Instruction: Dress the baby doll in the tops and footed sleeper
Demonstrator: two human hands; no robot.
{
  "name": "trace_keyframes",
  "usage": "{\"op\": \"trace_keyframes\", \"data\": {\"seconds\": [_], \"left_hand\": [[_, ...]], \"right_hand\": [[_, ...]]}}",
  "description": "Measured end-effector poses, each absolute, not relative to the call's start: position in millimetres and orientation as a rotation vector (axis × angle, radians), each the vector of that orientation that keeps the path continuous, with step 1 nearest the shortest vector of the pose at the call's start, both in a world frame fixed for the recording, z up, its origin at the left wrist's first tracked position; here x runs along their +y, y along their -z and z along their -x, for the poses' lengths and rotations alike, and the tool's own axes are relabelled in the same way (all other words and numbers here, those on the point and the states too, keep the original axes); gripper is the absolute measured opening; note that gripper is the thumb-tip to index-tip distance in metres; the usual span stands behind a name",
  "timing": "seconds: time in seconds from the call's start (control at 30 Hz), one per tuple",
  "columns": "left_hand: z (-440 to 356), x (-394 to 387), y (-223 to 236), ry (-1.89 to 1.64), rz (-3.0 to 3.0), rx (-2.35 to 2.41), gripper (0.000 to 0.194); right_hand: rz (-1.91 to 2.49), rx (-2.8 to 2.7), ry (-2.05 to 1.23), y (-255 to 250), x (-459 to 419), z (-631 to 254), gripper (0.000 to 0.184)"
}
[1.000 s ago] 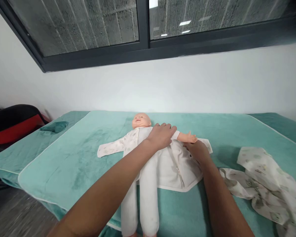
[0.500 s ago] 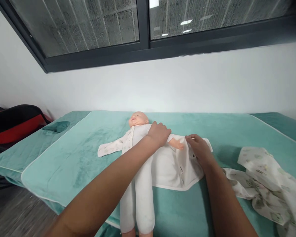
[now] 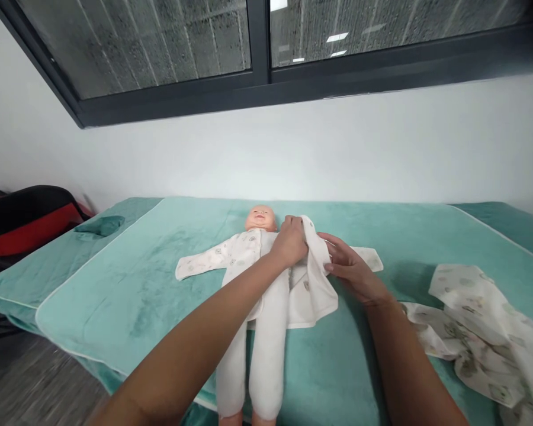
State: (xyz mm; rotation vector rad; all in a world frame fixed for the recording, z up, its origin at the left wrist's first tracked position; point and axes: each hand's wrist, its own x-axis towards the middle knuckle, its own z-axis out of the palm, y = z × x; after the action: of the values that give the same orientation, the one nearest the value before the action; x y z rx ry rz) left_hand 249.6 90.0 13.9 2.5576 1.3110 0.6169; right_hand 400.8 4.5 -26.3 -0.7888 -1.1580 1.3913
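Observation:
A baby doll (image 3: 260,218) lies on its back, head toward the wall, in white leggings (image 3: 266,367). A white patterned baby shirt (image 3: 244,251) is spread about it, one sleeve stretched out left on the doll's arm. My left hand (image 3: 290,241) is closed on the lifted shirt front beside the doll's shoulder; its fingertips are partly hidden. My right hand (image 3: 350,269) grips the shirt's folded side near the other sleeve (image 3: 369,258), thumb in front, some fingers behind the cloth. That sleeve lies flat to the right. The doll's arm on this side is out of sight.
A crumpled patterned cloth (image 3: 488,337) lies right of my right forearm. The padded green bed (image 3: 128,284) reaches the white wall (image 3: 266,160) under a dark window frame (image 3: 231,97). A black and red chair (image 3: 31,222) stands at the left.
The shirt's right part has been lifted and folded toward the doll, covering its bare arm. My right hand moved slightly left and lower. The doll's head turned upward and its body shifted right.

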Motion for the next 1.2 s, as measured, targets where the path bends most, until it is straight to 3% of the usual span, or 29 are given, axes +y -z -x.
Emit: {"op": "trace_keyframes", "data": {"seconds": [0.1, 0.17, 0.3, 0.43, 0.67, 0.87, 1.07, 1.2], "left_hand": [[-238, 95, -21, -0.818, -2.503, 1.263, 0.055], [-230, 96, -26, -0.756, -2.589, 1.069, 0.057], [-220, 93, -35, -0.448, -2.719, 0.715, 0.031], [-211, 95, -44, -0.445, -2.681, 0.795, 0.014], [-172, 103, -58, -0.689, -2.819, 0.958, 0.03], [-145, 90, -39, -0.887, -2.669, 1.266, 0.024], [-125, 59, -16, -1.186, -2.433, 1.372, 0.026], [-103, 24, 5, -1.274, -2.259, 1.372, 0.02]], "right_hand": [[0.748, -1.228, -1.392, 30, 4, -394, 0.073], [0.743, -1.248, -1.369, 31, 3, -391, 0.072], [0.72, -1.3, -1.359, 31, -1, -389, 0.073], [0.618, -1.343, -1.499, 35, -4, -395, 0.082], [0.469, -1.573, -1.786, 40, -6, -396, 0.08], [0.402, -1.722, -1.923, 40, -2, -386, 0.07], [0.71, -1.628, -1.685, 50, -17, -368, 0.051], [1.004, -1.608, -1.252, 57, -48, -334, 0.055]]}}
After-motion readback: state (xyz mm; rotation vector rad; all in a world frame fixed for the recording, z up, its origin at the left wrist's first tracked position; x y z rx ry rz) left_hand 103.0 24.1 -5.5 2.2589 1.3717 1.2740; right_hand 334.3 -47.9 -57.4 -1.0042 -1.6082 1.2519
